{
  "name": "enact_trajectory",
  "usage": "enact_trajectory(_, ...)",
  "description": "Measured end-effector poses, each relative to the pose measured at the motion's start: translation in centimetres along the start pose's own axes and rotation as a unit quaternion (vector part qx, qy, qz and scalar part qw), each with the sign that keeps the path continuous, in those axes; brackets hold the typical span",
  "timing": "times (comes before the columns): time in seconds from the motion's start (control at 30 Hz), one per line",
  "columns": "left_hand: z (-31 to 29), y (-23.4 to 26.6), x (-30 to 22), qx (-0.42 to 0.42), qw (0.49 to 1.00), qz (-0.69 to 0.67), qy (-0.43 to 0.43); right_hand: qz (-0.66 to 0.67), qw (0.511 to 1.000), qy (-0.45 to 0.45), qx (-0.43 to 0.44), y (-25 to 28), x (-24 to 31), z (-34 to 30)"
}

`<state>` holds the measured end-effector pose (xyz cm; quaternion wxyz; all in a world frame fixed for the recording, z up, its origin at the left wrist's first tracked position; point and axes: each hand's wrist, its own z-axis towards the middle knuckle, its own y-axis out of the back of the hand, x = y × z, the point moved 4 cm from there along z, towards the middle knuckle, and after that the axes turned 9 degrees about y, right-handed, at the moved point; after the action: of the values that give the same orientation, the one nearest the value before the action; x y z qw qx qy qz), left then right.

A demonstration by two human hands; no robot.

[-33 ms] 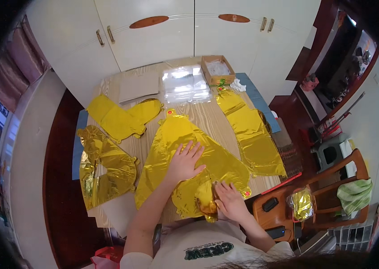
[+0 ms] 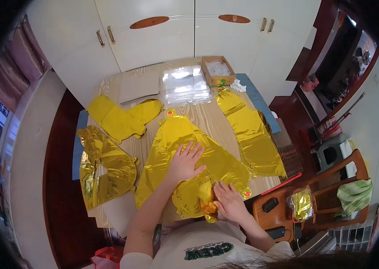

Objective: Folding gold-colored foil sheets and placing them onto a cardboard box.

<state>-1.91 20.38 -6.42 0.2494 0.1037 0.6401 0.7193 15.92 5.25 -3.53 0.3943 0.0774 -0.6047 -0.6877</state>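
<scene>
Nothing had shifted since the earlier frame: both hands and every foil piece lay as before. The left hand (image 2: pixel 185 162) rested flat, fingers spread, on the big gold balloon (image 2: pixel 178 143) in the middle of the table (image 2: pixel 207 117). The right hand (image 2: pixel 230 201) pressed down on the balloon's crumpled lower end at the near edge, fingers together; whether it pinched the foil could not be told. A foil heap (image 2: pixel 102 168) lay to the left, a flat yellow piece (image 2: pixel 118 116) behind it, a long strip (image 2: pixel 250 134) to the right. Clear bags (image 2: pixel 186 85) and a box (image 2: pixel 217 70) sat at the far side.
</scene>
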Motion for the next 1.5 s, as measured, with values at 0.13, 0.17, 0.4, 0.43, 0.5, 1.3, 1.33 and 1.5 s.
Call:
enact_trajectory(0.13, 0.1, 0.3, -0.1, 0.004, 1.0, -0.001, 0.001, -0.035, 0.998, 0.034, 0.027, -1.1, 0.6, 0.3)
enact_trajectory(0.17, 0.1, 0.2, 0.0, 0.004, 1.0, 0.001, 0.001, -0.045, 0.998, 0.038, 0.031, -1.2, 0.7, 0.3)
enact_trajectory(0.4, 0.0, 0.2, 0.0, 0.003, 1.0, 0.004, -0.001, -0.065, 0.996, 0.053, 0.04, -1.0, 1.0, 0.6)
enact_trajectory(0.43, 0.0, 0.2, 0.0, 0.002, 1.0, 0.005, -0.002, -0.067, 0.995, 0.054, 0.041, -1.0, 1.0, 0.6)
enact_trajectory(0.5, 0.1, 0.1, 0.0, -0.001, 1.0, 0.006, -0.003, -0.066, 0.995, 0.054, 0.045, -1.1, 0.9, 0.6)
enact_trajectory(1.3, 0.1, 0.1, -0.5, 0.062, 0.998, 0.016, -0.003, -0.035, 0.994, 0.068, 0.074, -0.6, 0.6, 0.6)
enact_trajectory(1.33, 0.1, 0.1, -0.6, 0.061, 0.998, 0.015, -0.003, -0.035, 0.994, 0.075, 0.074, -0.5, 0.7, 0.7)
enact_trajectory(1.5, 0.1, -0.1, -0.4, 0.056, 0.998, 0.016, -0.001, -0.024, 0.987, 0.14, 0.082, -1.0, 1.5, 1.8)
